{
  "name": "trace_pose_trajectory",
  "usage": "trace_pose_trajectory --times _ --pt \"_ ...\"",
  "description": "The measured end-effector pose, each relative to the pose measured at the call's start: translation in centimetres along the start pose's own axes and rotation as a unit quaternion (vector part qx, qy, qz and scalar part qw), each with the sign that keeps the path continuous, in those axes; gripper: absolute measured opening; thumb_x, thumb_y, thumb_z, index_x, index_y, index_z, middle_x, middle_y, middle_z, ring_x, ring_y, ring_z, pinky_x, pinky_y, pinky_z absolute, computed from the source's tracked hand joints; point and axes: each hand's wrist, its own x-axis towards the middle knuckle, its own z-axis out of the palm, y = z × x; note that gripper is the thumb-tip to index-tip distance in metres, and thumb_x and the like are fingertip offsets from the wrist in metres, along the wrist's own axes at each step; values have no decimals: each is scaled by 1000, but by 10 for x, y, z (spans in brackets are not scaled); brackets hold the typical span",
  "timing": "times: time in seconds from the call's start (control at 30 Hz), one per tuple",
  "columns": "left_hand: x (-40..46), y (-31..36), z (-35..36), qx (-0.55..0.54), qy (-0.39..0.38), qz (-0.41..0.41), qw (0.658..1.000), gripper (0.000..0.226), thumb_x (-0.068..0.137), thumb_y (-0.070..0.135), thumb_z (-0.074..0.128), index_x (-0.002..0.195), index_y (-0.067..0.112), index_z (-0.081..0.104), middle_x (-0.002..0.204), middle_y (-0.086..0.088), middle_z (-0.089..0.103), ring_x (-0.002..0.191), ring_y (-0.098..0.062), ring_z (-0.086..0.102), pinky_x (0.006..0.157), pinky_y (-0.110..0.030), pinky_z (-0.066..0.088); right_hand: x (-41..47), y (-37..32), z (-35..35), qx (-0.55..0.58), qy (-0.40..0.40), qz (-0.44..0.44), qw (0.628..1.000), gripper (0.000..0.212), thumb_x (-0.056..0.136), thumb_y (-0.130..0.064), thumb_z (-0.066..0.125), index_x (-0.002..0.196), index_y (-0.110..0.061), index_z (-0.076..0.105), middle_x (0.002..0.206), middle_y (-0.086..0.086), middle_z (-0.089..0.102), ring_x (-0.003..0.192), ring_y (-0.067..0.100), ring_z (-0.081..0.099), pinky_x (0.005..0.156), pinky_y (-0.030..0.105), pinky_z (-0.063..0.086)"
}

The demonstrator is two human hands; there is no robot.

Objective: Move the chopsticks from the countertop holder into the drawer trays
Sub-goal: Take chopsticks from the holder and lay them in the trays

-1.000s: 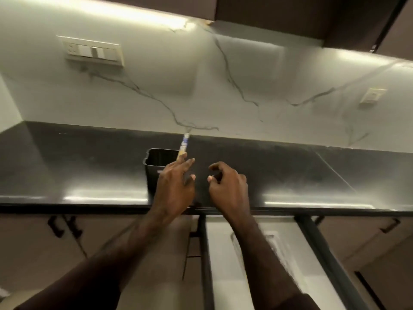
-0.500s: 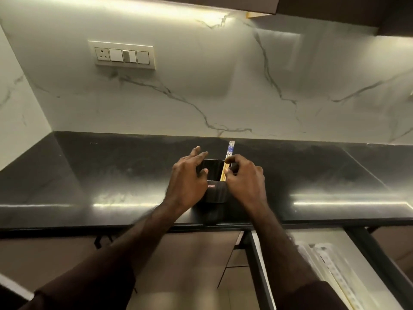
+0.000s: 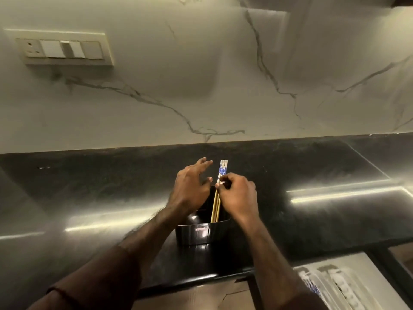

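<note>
Right, one dark countertop (image 3: 89, 198), wide bare stretches either side, front edge just below one black holder (image 3: 201, 233) whose small red label is too blurred to read. One open drawer (image 3: 348, 265) at lower right holds pale trays (image 3: 330, 287), count unclear. Two hands: left hand (image 3: 192, 189) hovers, fingers spread, beside the holder's rim; right hand (image 3: 237, 193) pinches the chopsticks (image 3: 218, 198), two or three, standing in the holder, blue-patterned tops up

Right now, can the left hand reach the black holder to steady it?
Probably yes. The left hand is open at the left side of the holder, with nothing between them. The right hand pinches the chopsticks on the other side.
</note>
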Motion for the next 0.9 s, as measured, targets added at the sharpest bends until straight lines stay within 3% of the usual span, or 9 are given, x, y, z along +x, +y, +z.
trace_pose_trajectory --times 0.1,0.23,0.3,0.4,0.47,0.6,0.73,0.9 --pt "21 -6 13 -8 -26 -8 1000 52 87 9 64 136 19 53 146 -4 47 139 -15 39 114 -28 28 19 5 5 -7 11 41 999 34 90 -26 67 123 -21 63 104 -2 74 98 16 68 88 31 52" --pt "48 -14 28 -27 -47 -15 998 49 88 11 63 136 20 54 140 -4 55 133 -16 47 113 -34 36 38 12 14 -3 7 84 996 41 92 -29 64 131 -19 56 103 -1 73 96 16 68 79 28 49" --pt "57 -15 33 -66 -60 -21 996 47 90 13 62 136 20 54 136 -1 58 127 -11 52 109 -32 42 44 16 18 -8 -7 108 994 35 94 -29 61 127 -20 59 101 -1 72 94 17 68 78 28 50" --pt "65 -18 39 -156 -86 -51 983 42 94 18 61 135 25 54 121 10 65 102 8 60 88 -15 49 48 16 22 -21 -34 124 991 21 94 -25 58 113 -23 66 99 -1 70 90 16 67 79 30 55" --pt "68 -21 42 -210 -105 -66 970 40 92 16 63 131 25 57 109 14 68 90 11 63 76 -10 50 50 17 24 -23 -36 131 990 16 94 -24 58 107 -23 68 98 -1 71 88 15 68 81 34 57" --pt "72 -29 44 -276 -99 -91 952 38 86 10 71 122 20 65 98 2 75 90 -3 71 74 -15 54 54 17 26 -29 -41 128 990 16 95 -23 58 107 -24 69 95 -4 71 77 6 63 66 19 52" --pt "75 -29 36 -290 -86 -83 950 36 81 3 74 115 13 69 88 -1 76 81 -10 74 68 -14 54 56 15 27 -12 -56 132 990 17 94 -25 61 108 -25 70 92 -7 71 78 4 65 71 20 54" --pt "90 -12 8 -324 -70 -68 941 36 77 2 75 112 12 71 90 -8 76 81 -20 75 76 -33 61 60 13 22 93 -97 111 985 16 90 -31 68 103 -25 72 89 -6 73 80 6 69 79 30 60"
